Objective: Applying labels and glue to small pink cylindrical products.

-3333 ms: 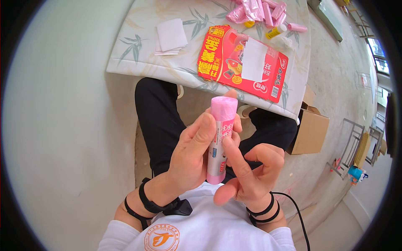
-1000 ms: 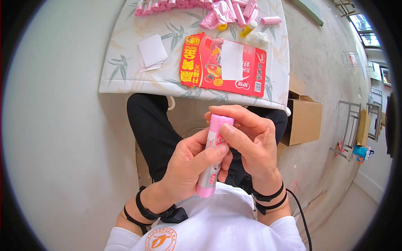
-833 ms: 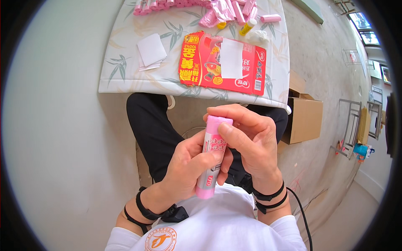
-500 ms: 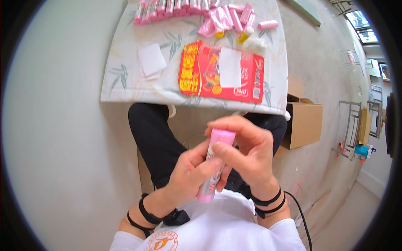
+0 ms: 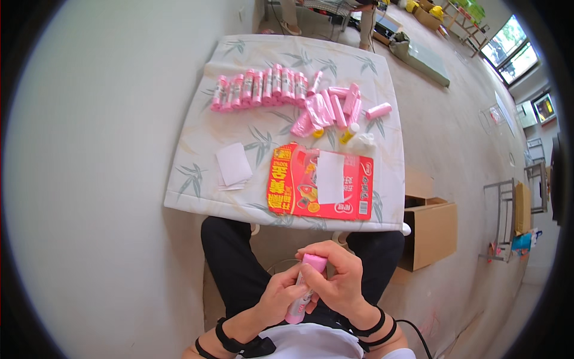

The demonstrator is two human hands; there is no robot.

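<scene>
Over my lap I hold a pink roll of plastic bags [image 5: 295,312] with a pale printed label around its middle. It is tilted, its upper end leaning away from me. My left hand [image 5: 276,298] is closed around its lower left side, thumb across the label. My right hand [image 5: 338,279] wraps the upper right side, thumb on the roll near its top and forefinger curled over the end. Parts of the label are hidden under my fingers. On the table, several labelled pink rolls [image 5: 257,88] stand in a row, and loose unlabelled pink rolls [image 5: 338,111] lie to their right.
The table [image 5: 185,161] has a white leaf-patterned cloth. On it lie a red printed cardboard sheet [image 5: 293,179] with a white paper [image 5: 330,179] on top, a stack of white slips [image 5: 234,164] and a small yellow bottle [image 5: 349,134]. A cardboard box [image 5: 433,236] stands right of the table.
The view has tilted up, so the table and my hands sit lower in the picture and more of the far side shows. Both hands keep their hold on the roll.
</scene>
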